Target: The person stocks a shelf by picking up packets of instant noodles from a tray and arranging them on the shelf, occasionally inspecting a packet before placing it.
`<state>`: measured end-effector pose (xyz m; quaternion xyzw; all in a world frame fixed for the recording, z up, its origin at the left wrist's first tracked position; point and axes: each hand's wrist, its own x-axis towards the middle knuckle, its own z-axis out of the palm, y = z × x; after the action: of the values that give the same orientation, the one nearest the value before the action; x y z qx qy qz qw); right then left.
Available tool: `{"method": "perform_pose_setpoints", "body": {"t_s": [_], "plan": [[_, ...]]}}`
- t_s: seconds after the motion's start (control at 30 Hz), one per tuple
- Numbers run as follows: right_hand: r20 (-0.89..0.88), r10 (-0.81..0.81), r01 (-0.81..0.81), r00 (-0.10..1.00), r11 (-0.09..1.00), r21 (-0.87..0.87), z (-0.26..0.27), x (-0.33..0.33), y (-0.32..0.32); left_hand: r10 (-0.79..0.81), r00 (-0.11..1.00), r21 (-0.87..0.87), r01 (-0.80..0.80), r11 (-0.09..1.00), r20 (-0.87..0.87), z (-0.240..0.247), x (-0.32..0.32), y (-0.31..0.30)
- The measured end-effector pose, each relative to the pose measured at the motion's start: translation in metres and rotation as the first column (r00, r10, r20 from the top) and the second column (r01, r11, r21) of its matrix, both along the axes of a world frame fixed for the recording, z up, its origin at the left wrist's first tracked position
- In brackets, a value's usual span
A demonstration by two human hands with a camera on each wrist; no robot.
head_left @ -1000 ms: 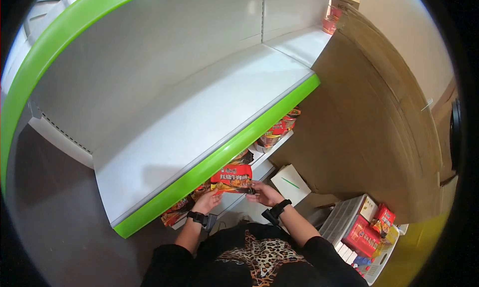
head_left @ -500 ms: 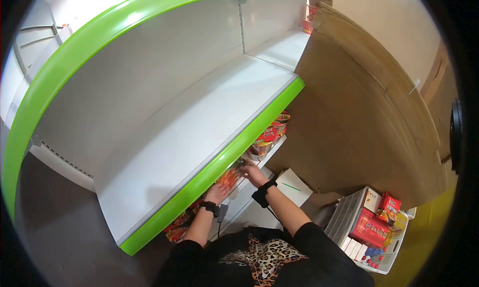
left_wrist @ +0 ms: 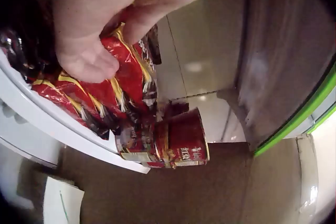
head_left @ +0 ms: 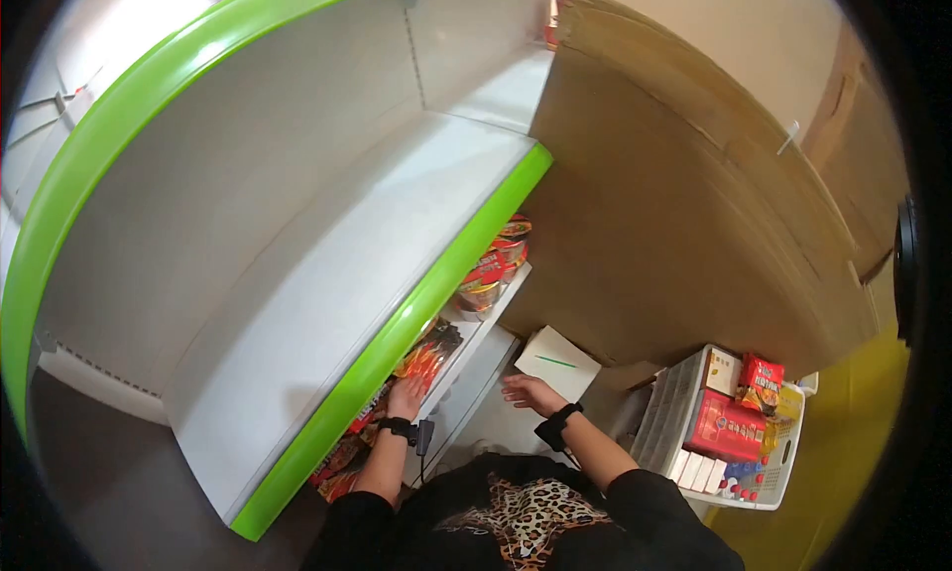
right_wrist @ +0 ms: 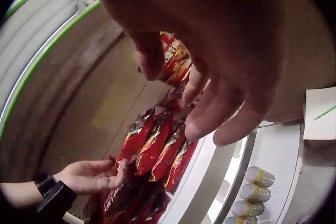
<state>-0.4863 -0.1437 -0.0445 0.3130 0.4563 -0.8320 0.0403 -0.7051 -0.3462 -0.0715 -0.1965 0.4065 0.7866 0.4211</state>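
Note:
In the head view red noodle packets (head_left: 428, 358) stand in a row on the shelf below the green-edged one. My left hand (head_left: 404, 400) rests against them, its fingers loosely bent over a packet's edge in the left wrist view; in the right wrist view that hand (right_wrist: 90, 176) lies palm up beside the packets (right_wrist: 157, 150). Off the shelf, to the right of the packets, my right hand (head_left: 533, 394) hangs in the air, fingers spread and holding nothing. Noodle cups (head_left: 483, 285) stand farther along the same shelf.
Above spans a white shelf (head_left: 337, 234) with a green front edge. Cardboard (head_left: 684, 204) stands at the right. A basket (head_left: 666, 422) with red boxes, a packet and bottles sits lower right. White paper (head_left: 560, 363) with a green line lies below. Small jars (right_wrist: 257, 192) stand on a lower shelf.
The packet that both hands held in front of the shelf is now among the others on it. My right hand has drawn back off the packets; my left stays at them.

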Motion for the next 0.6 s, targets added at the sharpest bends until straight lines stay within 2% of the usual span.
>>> {"method": "perform_pose_setpoints", "body": {"t_s": [0.07,0.13,0.2,0.23,0.33,0.37,0.4,0.47,0.53,0.6], "plan": [[0.016,-0.086,0.086,0.996,0.996,0.007,0.004,0.023,0.004,0.012,1.000,0.009,-0.012,1.000,-0.020,-0.004,0.003,0.000],[0.008,-0.166,0.166,0.986,0.982,-0.089,0.002,0.048,0.009,-0.002,1.000,-0.054,0.001,0.999,-0.018,-0.009,0.009,-0.003],[0.036,-0.237,0.239,0.971,0.964,-0.115,0.003,0.075,0.012,0.036,0.999,-0.109,-0.032,0.994,0.030,-0.014,0.017,-0.005],[0.043,-0.289,0.292,0.956,0.946,-0.138,0.001,0.090,0.014,0.053,0.994,-0.140,-0.039,0.989,0.100,0.005,0.028,-0.002],[0.022,-0.410,0.408,0.912,0.898,-0.163,-0.007,0.130,0.016,-0.038,0.988,-0.169,0.063,0.984,0.149,-0.003,0.040,0.006],[0.035,-0.452,0.448,0.892,0.869,-0.211,-0.007,0.144,0.018,-0.128,0.971,-0.182,0.165,0.969,0.200,-0.007,0.038,0.004],[0.050,-0.496,0.491,0.867,0.833,-0.257,-0.008,0.159,0.020,-0.157,0.965,-0.188,0.197,0.962,0.208,-0.013,0.039,0.009],[0.052,-0.558,0.551,0.828,0.793,-0.261,-0.003,0.181,0.024,-0.261,0.947,-0.154,0.291,0.944,0.188,-0.013,0.051,0.026],[0.052,-0.616,0.606,0.786,0.751,-0.264,0.004,0.202,0.029,-0.293,0.932,-0.188,0.333,0.924,0.211,-0.001,0.068,0.051],[0.005,-0.658,0.640,0.753,0.731,-0.237,0.013,0.223,0.038,-0.351,0.927,-0.234,0.373,0.898,0.133,0.010,0.090,0.077]]}}
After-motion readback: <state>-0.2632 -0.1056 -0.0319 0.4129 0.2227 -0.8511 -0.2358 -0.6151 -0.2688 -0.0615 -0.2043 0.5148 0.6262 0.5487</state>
